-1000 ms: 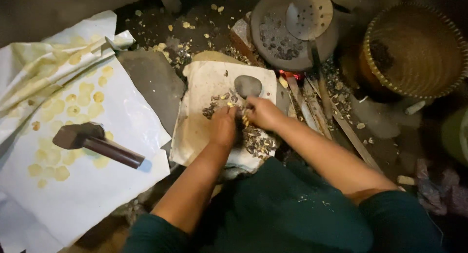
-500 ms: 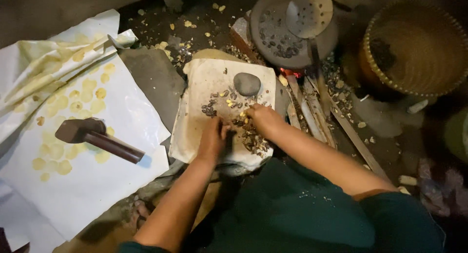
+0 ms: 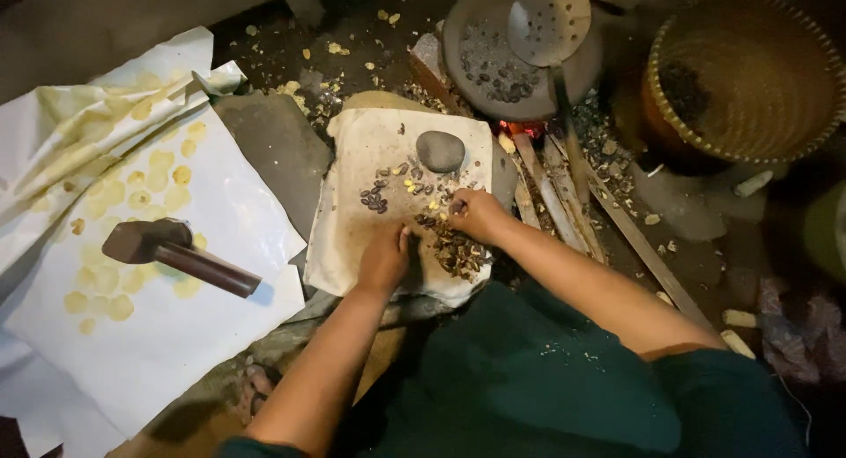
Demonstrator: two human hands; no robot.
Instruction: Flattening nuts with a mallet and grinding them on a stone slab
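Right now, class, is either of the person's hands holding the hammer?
No: the hammer lies alone on the white sheet, while the left hand and right hand work on the cloth.

1. Left hand (image 3: pixel 385 260) rests on a pale cloth (image 3: pixel 352 238), fingers curled.
2. Right hand (image 3: pixel 476 215), at 2 o'clock from the left, pinches among dark shells (image 3: pixel 458 251).
3. A grey stone (image 3: pixel 440 151) lies at 12 o'clock.
4. A hammer (image 3: pixel 176 253) lies at 9 o'clock on white paper (image 3: pixel 150 343).
5. A pan (image 3: pixel 520 48) and basket (image 3: pixel 749 74) sit at 1 o'clock.
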